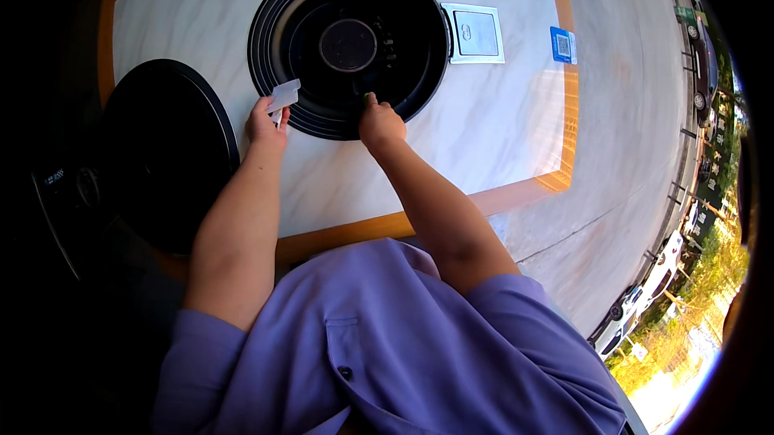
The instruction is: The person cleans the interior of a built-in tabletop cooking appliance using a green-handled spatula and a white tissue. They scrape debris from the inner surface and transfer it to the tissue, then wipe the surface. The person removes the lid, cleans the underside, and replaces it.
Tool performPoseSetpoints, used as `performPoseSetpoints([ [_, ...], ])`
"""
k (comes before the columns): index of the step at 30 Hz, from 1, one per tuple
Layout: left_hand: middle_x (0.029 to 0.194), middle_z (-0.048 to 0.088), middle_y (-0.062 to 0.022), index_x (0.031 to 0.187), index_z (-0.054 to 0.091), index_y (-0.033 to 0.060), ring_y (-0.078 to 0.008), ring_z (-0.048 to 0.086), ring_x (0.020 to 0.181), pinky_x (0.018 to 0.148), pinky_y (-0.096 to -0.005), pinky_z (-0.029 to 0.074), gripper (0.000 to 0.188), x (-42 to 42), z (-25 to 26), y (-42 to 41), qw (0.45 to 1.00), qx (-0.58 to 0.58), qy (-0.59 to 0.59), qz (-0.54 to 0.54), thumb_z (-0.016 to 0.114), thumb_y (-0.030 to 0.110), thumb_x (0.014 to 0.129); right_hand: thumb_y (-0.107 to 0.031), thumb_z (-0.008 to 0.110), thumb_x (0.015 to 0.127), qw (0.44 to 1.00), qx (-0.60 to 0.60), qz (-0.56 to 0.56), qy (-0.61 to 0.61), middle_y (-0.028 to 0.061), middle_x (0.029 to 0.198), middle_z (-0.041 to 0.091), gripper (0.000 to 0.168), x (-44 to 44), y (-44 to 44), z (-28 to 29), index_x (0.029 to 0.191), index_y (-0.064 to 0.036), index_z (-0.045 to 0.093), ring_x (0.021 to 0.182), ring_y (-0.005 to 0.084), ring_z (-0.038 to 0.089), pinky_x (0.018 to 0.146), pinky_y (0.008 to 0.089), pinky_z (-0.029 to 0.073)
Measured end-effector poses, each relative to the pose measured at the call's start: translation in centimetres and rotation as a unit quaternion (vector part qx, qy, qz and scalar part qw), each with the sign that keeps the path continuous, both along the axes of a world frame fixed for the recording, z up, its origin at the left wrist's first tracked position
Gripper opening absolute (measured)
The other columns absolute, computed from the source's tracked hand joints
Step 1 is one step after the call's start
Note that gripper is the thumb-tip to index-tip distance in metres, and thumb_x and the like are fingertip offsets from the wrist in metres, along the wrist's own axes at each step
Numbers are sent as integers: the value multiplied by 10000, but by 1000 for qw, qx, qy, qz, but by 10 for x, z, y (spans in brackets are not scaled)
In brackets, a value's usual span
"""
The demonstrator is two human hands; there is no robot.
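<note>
A round black well (423,81), like the burner recess of a tabletop cooker, is sunk into a marble-patterned table (338,175). In its middle lies a dark disc (347,45). My left hand (265,126) is at the near left rim and pinches a translucent whitish flat piece (284,94), perhaps plastic or a wipe. Over the near part of the well, my right hand (383,125) has its fingers curled and pointing inward. A tiny green spot (367,97) shows at its fingertips; whether it is a held object is unclear.
A large round black disc (172,151), like a lid, is at the left, over the table's edge. A metal panel (478,34) adjoins the well's right side. A blue sticker (563,45) with a printed code sits on the wooden edging (571,102). Parked cars stand beyond the pavement.
</note>
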State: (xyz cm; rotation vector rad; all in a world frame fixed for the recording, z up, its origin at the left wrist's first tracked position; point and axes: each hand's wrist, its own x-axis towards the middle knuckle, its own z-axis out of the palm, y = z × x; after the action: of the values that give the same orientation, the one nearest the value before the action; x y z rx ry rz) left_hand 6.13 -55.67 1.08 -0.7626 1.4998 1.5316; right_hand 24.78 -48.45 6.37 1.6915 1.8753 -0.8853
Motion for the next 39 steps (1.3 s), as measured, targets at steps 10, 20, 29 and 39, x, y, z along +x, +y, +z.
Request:
performPoseSetpoints([
  [10,1042,537,-134,980,551,-2,-267,550,916,734,-329,515,295,1,8,1,1000,7,5,-4,627,105,716,-93,393,890,988,53,147,-16,122,1057,575,364,43,19,20,1238,-143,491,915,305,616,726,374,514],
  [20,964,580,-125,964,547,0,-258,591,823,668,-299,505,303,1,4,3,1000,-4,15,-5,636,116,699,-83,449,844,988,-26,-125,91,251,1076,572,294,19,10,-5,1126,-7,483,976,391,576,832,403,485],
  [29,989,572,-106,988,541,12,-227,588,830,691,-275,480,311,1,3,0,1000,-7,8,-26,617,139,715,-89,402,898,978,-28,-195,67,220,1187,455,457,-39,-15,-9,1337,-45,282,981,348,586,785,364,512],
  [39,1009,560,-99,1009,536,18,-226,588,842,700,-274,475,307,-5,1,1,1000,6,3,-26,593,137,733,-83,550,822,995,-52,-87,13,209,1150,549,379,6,16,2,1183,0,470,972,331,612,764,348,525],
])
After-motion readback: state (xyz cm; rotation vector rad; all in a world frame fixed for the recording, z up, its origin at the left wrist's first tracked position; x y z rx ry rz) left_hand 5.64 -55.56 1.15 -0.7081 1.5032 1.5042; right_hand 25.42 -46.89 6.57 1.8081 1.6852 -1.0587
